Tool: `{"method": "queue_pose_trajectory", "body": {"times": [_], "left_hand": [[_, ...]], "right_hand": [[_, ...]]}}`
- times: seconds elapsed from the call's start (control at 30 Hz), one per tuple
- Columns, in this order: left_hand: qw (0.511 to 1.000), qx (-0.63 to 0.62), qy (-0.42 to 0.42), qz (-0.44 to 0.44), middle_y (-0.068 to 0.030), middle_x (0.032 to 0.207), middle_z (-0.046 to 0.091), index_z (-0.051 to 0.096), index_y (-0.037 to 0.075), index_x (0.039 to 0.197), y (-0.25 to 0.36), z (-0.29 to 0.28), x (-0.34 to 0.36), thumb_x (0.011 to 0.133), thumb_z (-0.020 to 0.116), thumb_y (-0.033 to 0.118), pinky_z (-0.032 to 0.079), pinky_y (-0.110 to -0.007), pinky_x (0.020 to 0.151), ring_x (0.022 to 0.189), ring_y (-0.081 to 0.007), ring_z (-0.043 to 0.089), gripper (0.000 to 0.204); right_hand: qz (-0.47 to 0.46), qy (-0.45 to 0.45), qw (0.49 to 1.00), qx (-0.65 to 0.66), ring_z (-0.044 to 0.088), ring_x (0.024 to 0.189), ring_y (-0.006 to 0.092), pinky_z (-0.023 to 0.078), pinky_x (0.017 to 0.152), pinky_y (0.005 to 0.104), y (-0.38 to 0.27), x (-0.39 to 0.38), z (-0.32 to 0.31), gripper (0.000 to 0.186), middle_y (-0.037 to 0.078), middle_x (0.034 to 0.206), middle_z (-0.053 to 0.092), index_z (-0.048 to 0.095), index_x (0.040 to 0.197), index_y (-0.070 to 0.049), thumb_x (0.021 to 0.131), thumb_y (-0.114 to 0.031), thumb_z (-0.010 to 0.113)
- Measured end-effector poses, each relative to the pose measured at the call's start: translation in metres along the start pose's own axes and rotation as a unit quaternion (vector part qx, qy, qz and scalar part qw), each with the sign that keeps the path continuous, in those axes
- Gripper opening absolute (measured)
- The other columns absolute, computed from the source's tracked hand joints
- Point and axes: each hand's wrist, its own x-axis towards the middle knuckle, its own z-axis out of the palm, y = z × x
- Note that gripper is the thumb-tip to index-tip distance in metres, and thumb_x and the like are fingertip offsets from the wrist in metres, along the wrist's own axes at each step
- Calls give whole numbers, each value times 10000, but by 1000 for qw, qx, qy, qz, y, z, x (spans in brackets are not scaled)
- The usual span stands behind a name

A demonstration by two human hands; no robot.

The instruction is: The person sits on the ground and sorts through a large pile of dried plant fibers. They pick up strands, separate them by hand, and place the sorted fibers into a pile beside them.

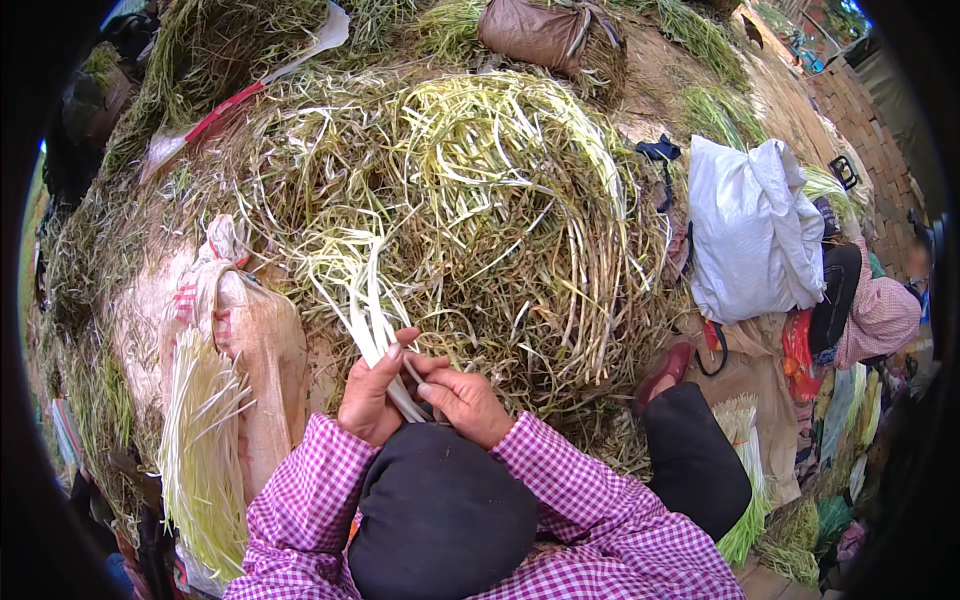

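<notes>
My left hand (372, 400) is closed around a small bundle of long white stalks (362, 322), whose pale yellow leafy tips fan out over a broad heap of dry, tangled leaves and stems (500, 250). My right hand (462, 405) sits beside it at the lower part of the bundle, fingers bent and thumb pressed on the stalks. Both hands are just above my dark-covered knee (440, 500). To my left, a sheaf of pale yellow stalks (200, 440) lies along a beige woven sack (270, 370).
A white sack (750, 230) stands to the right, a brown bundle (530, 32) at the back. A co-worker in pink checks (875, 315) is at the far right. More stalks (742, 480) lie beside my right leg. A red-and-white strip (225, 112) lies at upper left.
</notes>
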Motion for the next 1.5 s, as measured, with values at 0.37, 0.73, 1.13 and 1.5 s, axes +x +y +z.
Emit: {"method": "queue_pose_trajectory", "body": {"times": [0.37,0.73,1.13,1.5], "left_hand": [[990,-19,64,127,-59,662,544,511,4,1003,34,6,30,903,523,188,503,-297,490,652,-206,588,210],[993,-45,77,75,-40,671,509,499,15,1024,15,3,45,924,475,171,450,-275,468,648,-180,534,186],[992,-51,86,78,-50,660,519,499,4,998,14,2,42,916,490,155,459,-283,458,638,-197,558,172],[996,-32,61,61,-81,650,558,526,-7,947,17,6,39,872,551,91,459,-259,380,639,-227,615,126]], "right_hand": [[43,282,926,-249,596,913,221,509,809,320,-44,50,-140,177,152,1044,599,594,998,-17,847,-107,570],[74,362,870,-327,570,687,168,462,670,324,-49,89,-194,119,62,709,607,635,835,-33,761,-123,662],[-227,441,868,-32,403,416,40,317,314,178,-123,58,-165,108,-3,612,510,518,908,-38,903,-145,507],[-118,285,947,90,462,417,54,374,341,189,-74,33,-125,246,-11,586,553,619,921,-72,933,-260,462]]}}
